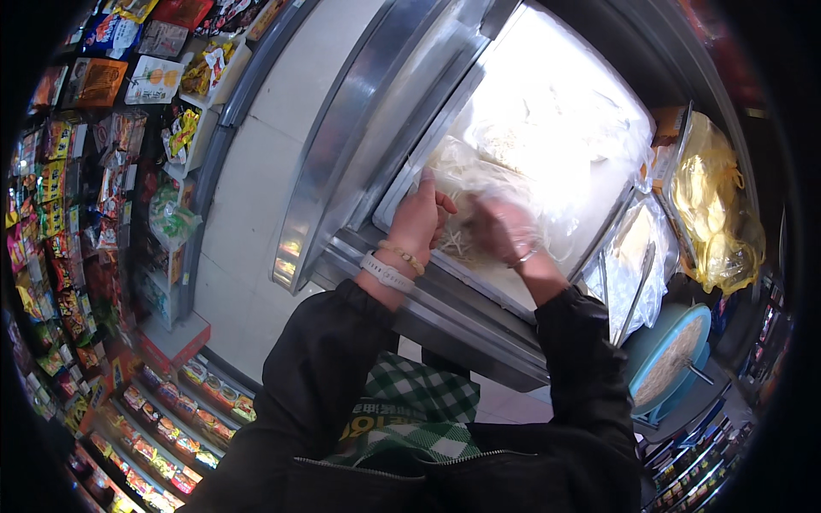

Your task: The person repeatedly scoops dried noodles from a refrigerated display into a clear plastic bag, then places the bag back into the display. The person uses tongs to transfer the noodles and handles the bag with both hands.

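Observation:
A white foam tray (410, 168) inside a metal-edged display case holds pale, thin bean sprouts (457, 243) and clear plastic film (462, 154). My left hand (420, 211), bare with a white band and a beaded bracelet at the wrist, is at the tray's near left part, its thumb against the film; whether it grips the film is unclear. Close to its right, my right hand (503, 224) is over the sprouts, blurred and seemingly covered by a clear plastic glove. Its fingers cannot be made out. Strong glare washes out the far part of the tray.
Metal tongs (641, 282) lie on a clear bag (632, 243) right of the case. Beyond is a yellow bag (705, 199) in a tray. A blue basin (670, 359) of grain-like food with a metal handle stands lower right. Shelves of packaged snacks (96, 83) line the left across the aisle.

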`<control>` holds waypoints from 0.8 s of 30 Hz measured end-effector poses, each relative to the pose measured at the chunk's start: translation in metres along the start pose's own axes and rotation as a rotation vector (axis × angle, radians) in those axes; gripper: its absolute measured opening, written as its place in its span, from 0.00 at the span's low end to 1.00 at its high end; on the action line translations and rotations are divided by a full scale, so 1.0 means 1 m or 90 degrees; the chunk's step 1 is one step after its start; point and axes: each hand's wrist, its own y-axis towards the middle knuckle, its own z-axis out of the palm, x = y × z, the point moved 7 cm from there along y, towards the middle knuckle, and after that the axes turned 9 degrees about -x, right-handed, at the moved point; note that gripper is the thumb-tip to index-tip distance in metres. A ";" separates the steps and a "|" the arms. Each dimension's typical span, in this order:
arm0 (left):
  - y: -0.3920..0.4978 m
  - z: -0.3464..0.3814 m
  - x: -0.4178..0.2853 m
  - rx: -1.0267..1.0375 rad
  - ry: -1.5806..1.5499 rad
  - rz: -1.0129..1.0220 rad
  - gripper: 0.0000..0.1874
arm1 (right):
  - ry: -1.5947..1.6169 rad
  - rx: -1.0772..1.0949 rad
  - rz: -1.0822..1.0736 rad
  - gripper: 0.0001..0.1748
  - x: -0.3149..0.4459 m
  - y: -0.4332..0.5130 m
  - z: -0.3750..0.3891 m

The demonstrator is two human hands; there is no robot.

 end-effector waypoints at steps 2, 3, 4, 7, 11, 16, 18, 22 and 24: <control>-0.003 0.001 0.005 0.007 0.019 -0.010 0.31 | -0.097 -0.200 0.011 0.13 0.006 -0.001 -0.034; -0.004 0.005 0.008 0.016 0.029 -0.008 0.32 | -0.150 -0.294 0.060 0.14 0.004 -0.002 -0.049; -0.004 0.009 0.010 0.035 0.051 -0.015 0.33 | -0.181 -0.179 0.089 0.16 0.005 0.002 -0.038; -0.001 0.006 0.001 -0.002 0.079 0.060 0.33 | -0.157 -0.273 0.109 0.11 0.014 -0.007 -0.047; 0.001 0.008 -0.002 0.042 0.015 0.005 0.32 | -0.189 -0.300 -0.216 0.19 0.061 -0.029 -0.023; 0.004 0.004 -0.010 -0.007 -0.022 -0.003 0.29 | 0.027 -0.251 0.036 0.16 0.001 -0.032 -0.019; 0.004 0.008 -0.011 0.020 -0.032 -0.006 0.29 | -0.008 -0.084 0.131 0.15 -0.026 -0.022 -0.004; 0.006 0.010 -0.010 0.034 -0.031 -0.002 0.28 | -0.077 -0.048 0.041 0.19 -0.040 0.020 0.003; 0.006 0.009 -0.009 0.034 -0.037 -0.002 0.27 | -0.027 -0.031 0.047 0.20 -0.043 0.029 0.002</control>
